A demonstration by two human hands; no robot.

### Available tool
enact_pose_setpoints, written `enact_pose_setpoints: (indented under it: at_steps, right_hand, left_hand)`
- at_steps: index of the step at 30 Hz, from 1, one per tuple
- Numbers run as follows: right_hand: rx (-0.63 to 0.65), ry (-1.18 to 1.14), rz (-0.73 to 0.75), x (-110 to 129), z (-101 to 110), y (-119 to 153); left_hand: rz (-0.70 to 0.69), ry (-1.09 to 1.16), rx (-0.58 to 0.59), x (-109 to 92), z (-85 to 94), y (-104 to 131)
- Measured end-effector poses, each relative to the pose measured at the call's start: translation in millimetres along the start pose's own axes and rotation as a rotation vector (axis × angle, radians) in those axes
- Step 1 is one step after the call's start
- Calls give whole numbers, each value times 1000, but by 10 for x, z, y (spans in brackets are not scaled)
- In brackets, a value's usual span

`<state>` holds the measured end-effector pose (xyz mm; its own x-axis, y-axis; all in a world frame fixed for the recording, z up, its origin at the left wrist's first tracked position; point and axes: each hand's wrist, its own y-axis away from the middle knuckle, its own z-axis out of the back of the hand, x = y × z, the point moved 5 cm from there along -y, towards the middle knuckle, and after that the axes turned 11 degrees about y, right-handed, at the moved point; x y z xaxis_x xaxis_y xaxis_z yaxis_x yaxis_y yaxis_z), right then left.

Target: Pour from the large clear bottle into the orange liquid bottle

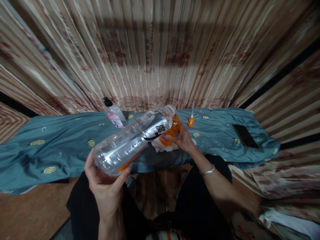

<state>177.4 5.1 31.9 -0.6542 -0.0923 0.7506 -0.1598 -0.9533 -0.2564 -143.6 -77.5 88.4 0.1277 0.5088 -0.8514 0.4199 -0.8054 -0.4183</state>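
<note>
A large clear plastic bottle (132, 141) with a silver label lies tilted in my left hand (107, 181), which is wrapped round its base. Its neck points up and to the right, over the top of an orange bottle (170, 135). My right hand (183, 138) is closed round the orange bottle, which is partly hidden behind the clear one. I cannot tell whether the two mouths touch. White tissue (162, 146) lies under the orange bottle. Right of it, an orange pump head (190, 122) with its tube lies on the cloth.
A clear pump bottle (116, 115) with a black top and pink label stands at the back left. At the right a dark phone (245, 136) lies on the green pineapple-print cloth (67, 146). Striped curtains (155, 50) hang behind and at both sides.
</note>
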Motion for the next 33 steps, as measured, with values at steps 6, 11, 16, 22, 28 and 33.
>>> enact_pose_setpoints:
  at_steps: [6,11,16,22,28,33]
  right_hand:
    - [-14,-6,8,-2,-7,5]
    - [-15,8,16,-5,-11,9]
    - [-33,22,9,12,15,8]
    - [-30,38,14,19,22,0]
    - [-27,31,17,6,3,-8]
    - [-10,11,19,4,2,-1]
  left_hand:
    - [-4,-16,-13,-14,-30,-16]
    - [30,22,-18,-20,-64,-7]
    - [28,9,-20,-17,-62,-4]
    - [17,16,-3,-19,-63,0]
    - [23,-6,-1,-24,-64,6]
    - [14,13,3,-26,-67,1]
